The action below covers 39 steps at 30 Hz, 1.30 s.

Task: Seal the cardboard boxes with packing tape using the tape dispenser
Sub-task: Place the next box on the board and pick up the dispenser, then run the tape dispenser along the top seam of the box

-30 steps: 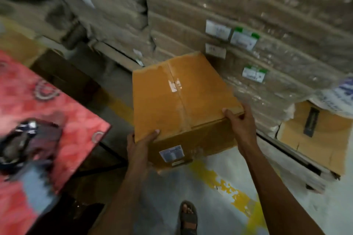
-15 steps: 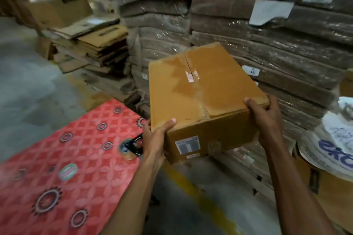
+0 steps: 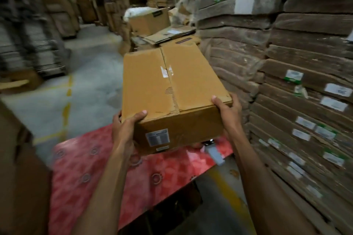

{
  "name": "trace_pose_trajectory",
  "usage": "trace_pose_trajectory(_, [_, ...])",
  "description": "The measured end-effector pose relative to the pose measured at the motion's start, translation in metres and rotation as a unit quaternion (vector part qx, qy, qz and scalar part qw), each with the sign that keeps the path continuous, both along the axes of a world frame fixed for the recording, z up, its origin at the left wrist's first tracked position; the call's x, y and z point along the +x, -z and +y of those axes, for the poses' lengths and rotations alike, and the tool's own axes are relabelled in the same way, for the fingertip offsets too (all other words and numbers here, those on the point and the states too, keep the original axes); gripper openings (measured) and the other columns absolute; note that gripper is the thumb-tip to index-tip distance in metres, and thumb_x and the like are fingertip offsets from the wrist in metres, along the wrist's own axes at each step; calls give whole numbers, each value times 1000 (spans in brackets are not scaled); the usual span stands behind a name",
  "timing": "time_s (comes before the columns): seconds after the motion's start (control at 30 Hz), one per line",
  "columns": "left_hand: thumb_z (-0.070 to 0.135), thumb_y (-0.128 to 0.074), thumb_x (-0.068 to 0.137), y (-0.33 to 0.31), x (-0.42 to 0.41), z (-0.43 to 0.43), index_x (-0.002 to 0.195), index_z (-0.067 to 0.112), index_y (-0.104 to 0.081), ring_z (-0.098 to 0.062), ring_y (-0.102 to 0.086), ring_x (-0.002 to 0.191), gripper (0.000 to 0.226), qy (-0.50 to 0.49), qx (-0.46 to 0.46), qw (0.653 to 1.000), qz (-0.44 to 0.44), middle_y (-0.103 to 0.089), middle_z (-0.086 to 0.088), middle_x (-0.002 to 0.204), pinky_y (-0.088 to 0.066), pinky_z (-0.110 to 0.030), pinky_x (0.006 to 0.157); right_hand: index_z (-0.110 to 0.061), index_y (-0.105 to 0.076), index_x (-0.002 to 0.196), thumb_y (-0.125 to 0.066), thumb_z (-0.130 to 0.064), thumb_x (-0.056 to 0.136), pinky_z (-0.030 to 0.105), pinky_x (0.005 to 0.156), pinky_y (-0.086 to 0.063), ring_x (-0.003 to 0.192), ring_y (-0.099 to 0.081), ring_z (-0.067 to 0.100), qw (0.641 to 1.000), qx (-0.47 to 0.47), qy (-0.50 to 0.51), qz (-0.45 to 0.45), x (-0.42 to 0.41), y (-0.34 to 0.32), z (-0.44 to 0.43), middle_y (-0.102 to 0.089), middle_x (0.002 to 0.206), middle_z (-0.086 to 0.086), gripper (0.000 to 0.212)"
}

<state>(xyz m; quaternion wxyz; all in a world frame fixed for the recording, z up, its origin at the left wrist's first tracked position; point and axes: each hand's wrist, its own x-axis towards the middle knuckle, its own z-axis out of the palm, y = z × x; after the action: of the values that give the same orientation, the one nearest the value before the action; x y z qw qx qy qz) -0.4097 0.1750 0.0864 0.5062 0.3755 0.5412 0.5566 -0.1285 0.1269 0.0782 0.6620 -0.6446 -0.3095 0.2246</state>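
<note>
I have the cardboard box (image 3: pixel 172 82) held up above the red table (image 3: pixel 95 168). My left grip (image 3: pixel 124 128) curls round its near left corner with the thumb on top, and my right grip (image 3: pixel 227 108) does the same on the near right corner. The fingers underneath are hidden. A blurred grey thing (image 3: pixel 214 151) pokes out below the box on the table, and I cannot make out what it is.

dim warm light | motion blur at left and right edges | wide-angle bowing
</note>
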Motion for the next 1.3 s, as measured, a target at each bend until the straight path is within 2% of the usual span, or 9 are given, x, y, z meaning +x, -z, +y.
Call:
trace_pose_trajectory(0.3, [35, -95, 53, 84, -82, -8, 123, 26, -62, -27, -73, 91, 77, -80, -78, 991, 71, -74, -1, 110, -55, -40, 60, -30, -62, 132, -81, -45, 78, 41, 101, -49, 116, -59, 23, 987, -105, -110, 52, -78, 115, 48, -65, 124, -4, 59])
trace_pose_trajectory(0.5, [42, -93, 63, 148, -86, -13, 131, 28, -42, -28, -68, 102, 86, -46, -176, 979, 89, -63, -1, 126, -58, -52, 83, -41, -58, 132, -60, -74, 77, 52, 103, -48, 122, -58, 26, 970, -175, -167, 36, -55, 179, 49, -63, 134, 0, 64])
trace_pose_trajectory(0.6, [34, -87, 78, 140, -84, 7, 141, 17, -36, -22, -60, 108, 82, -23, -142, 973, 179, -55, 1, 131, -49, -39, 89, -30, -66, 118, -58, -54, 89, 50, 97, -52, 113, -62, 31, 976, -196, -96, 5, -22, 184, 54, -68, 121, 4, 39])
trace_pose_trajectory(0.67, [20, -84, 82, 130, -80, 26, 145, 10, -33, -19, -54, 110, 82, -12, -96, 966, 240, -49, 1, 131, -43, -31, 86, -19, -57, 131, -65, -35, 87, 48, 101, -47, 120, -58, 38, 952, -298, -35, -56, 7, 201, 59, -64, 128, 15, 47])
trace_pose_trajectory(0.77, [20, -86, 78, 131, -76, 50, 150, 15, -33, -18, -54, 119, 89, 35, -65, 953, 294, -48, 4, 140, -43, -26, 86, -13, -51, 140, -63, -50, 81, 50, 106, -43, 130, -51, 40, 860, -482, -42, -162, 37, 232, 61, -55, 138, 18, 70])
trace_pose_trajectory(0.9, [27, -87, 77, 131, -71, 55, 159, 21, -25, -17, -52, 123, 103, 47, -90, 955, 278, -44, 2, 150, -44, -31, 95, -4, -62, 123, -65, -27, 90, 41, 89, -51, 116, -62, 37, 824, -513, -128, -205, 44, 257, 66, -63, 127, 20, 40])
trace_pose_trajectory(1.1, [75, -79, 56, 132, -31, 37, 162, 30, -8, -28, -33, 147, 135, 37, -127, 939, 319, -28, -3, 164, -34, -50, 117, -1, -70, 106, -73, -33, 87, 36, 78, -52, 99, -65, 33, 849, -492, -118, -152, 55, 236, 98, -69, 111, 21, 38])
trace_pose_trajectory(1.2, [65, -78, 74, 133, -7, 22, 163, 29, 0, -31, -8, 155, 124, 35, -145, 928, 341, 7, -6, 170, -22, -52, 120, -9, -68, 85, -56, -56, 83, 34, 68, -48, 84, -63, 28, 875, -449, -111, -141, 81, 210, 131, -66, 83, 13, 48])
trace_pose_trajectory(1.3, [56, -70, 85, 137, 5, 8, 163, 22, 3, -30, -13, 155, 112, 40, -105, 923, 368, 32, 6, 164, -25, -45, 118, -12, -61, 74, -56, -36, 84, 32, 63, -45, 72, -60, 28, 917, -380, -84, -83, 97, 167, 157, -59, 73, 11, 26])
